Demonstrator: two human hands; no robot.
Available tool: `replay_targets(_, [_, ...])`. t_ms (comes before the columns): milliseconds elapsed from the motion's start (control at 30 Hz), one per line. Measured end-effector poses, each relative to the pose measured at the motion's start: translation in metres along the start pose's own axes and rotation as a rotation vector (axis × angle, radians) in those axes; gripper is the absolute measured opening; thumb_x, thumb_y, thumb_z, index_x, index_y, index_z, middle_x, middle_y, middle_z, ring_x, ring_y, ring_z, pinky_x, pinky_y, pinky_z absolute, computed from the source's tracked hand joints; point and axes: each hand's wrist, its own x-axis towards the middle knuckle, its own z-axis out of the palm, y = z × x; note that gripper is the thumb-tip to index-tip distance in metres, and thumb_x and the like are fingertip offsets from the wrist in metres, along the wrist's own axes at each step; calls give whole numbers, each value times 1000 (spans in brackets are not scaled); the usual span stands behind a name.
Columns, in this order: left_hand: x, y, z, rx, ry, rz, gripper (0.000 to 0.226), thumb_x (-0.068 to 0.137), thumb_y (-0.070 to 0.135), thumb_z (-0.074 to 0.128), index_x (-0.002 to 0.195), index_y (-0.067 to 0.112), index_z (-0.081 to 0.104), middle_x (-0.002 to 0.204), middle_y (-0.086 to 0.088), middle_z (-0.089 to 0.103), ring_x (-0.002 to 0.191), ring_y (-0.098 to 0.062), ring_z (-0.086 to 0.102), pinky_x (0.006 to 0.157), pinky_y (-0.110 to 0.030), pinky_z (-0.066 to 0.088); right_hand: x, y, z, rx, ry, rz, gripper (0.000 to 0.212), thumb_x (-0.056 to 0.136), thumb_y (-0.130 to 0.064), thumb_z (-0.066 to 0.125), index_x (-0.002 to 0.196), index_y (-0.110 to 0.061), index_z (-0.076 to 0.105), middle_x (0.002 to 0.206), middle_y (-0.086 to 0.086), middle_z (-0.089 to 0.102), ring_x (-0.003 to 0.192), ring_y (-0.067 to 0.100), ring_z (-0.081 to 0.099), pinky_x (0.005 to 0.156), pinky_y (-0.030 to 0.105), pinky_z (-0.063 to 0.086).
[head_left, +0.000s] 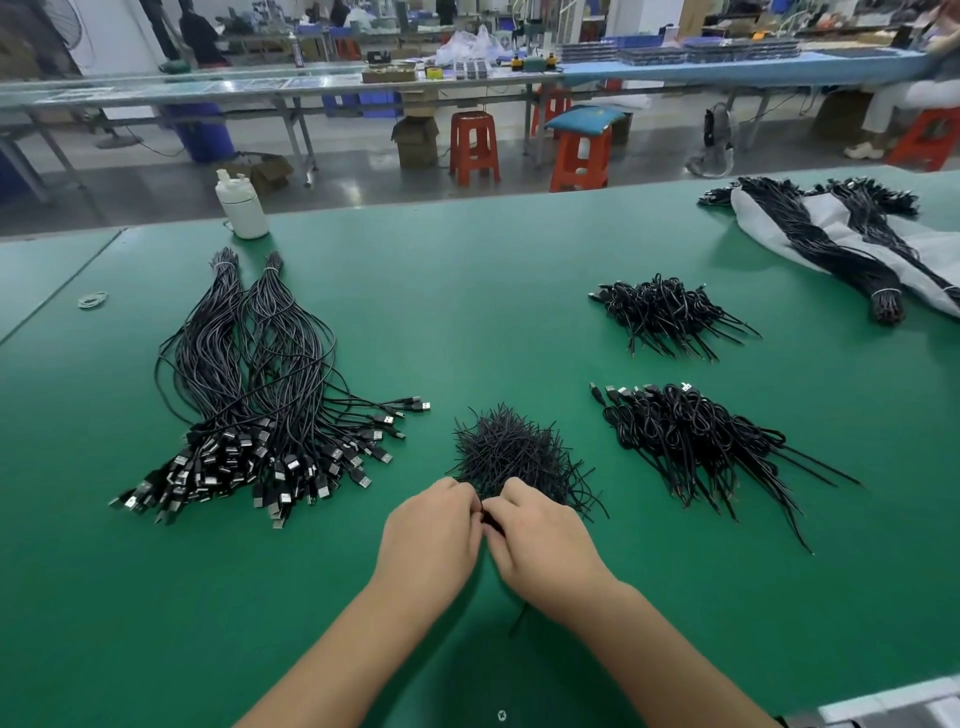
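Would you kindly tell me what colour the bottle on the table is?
The bottle is white, seen in the head view.

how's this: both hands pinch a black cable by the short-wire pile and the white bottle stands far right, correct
No: the head view shows the white bottle far left. The left hand and right hand do pinch the black cable by the short-wire pile.

Tie pile (511, 452) between cable bundles (260, 395) left and coiled cables (696, 436) right
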Motion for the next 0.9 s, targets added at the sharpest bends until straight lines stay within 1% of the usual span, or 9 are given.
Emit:
replay_targets(100, [2,-6,-7,-160,91,-73,8,94,28,57,93,25,64,96,9,63,91,-15,61,80,-30,46,5,2,-14,805,-58,258,25,93,-42,57,107,-25,69,91,-12,67,71,10,61,69,33,53])
replay_targets(167, [6,-13,-14,-354,145,-192,7,91,23,65,85,24,68,87,11,68,81,-7,62,74,-21,47,7,11,-24,1542,-83,412,38,98,-42,50,114,-14,70,103,4,74,70,20,64,63,38,56])
replay_targets(200, [9,-16,-17,-455,163,-255,10,90,21,67,80,25,69,79,11,69,73,-2,61,66,-14,43,6,16,-27,1703,-55,422,41,103,-39,44,118,-9,67,111,12,73,73,24,65,62,38,57])
replay_targets(267, [10,-19,-21,-608,190,-332,14,88,20,70,75,24,69,67,6,69,60,-3,60,54,-11,39,4,17,-30,1624,2,375,28,105,-25,46,121,-13,65,118,10,71,78,24,68,65,37,59])
replay_targets(333, [10,-15,-20,-723,187,-362,15,88,18,71,74,23,70,63,3,69,61,-14,65,57,-18,48,4,11,-26,1290,45,263,26,99,-13,59,121,-26,65,116,-1,71,82,19,70,71,33,60])
replay_targets(433, [8,-3,-17,-856,155,-373,14,88,9,70,77,17,71,62,3,70,65,-24,71,67,-35,58,7,-3,-19,996,93,209,39,88,-16,75,116,-40,62,87,-2,71,58,5,57,62,22,52])
replay_targets(500, [7,2,-15,-886,146,-360,11,89,6,68,81,12,72,68,2,72,69,-23,72,73,-41,60,9,-7,-18,927,173,186,35,85,-17,78,110,-38,66,76,-7,64,53,1,47,60,17,47])
replay_targets(667, [1,4,-16,-1015,83,-379,10,91,2,66,84,5,70,64,3,71,70,-20,75,78,-41,59,9,-5,-21,747,269,155,18,89,-16,74,106,-19,76,84,-17,71,77,0,64,71,6,44])
replay_targets(900, [5,4,-20,-957,105,-348,11,89,3,67,81,8,74,76,-2,75,77,-22,74,84,-48,59,7,-7,-22,728,295,117,32,85,-19,77,101,-43,62,77,-10,64,78,7,60,76,13,46])
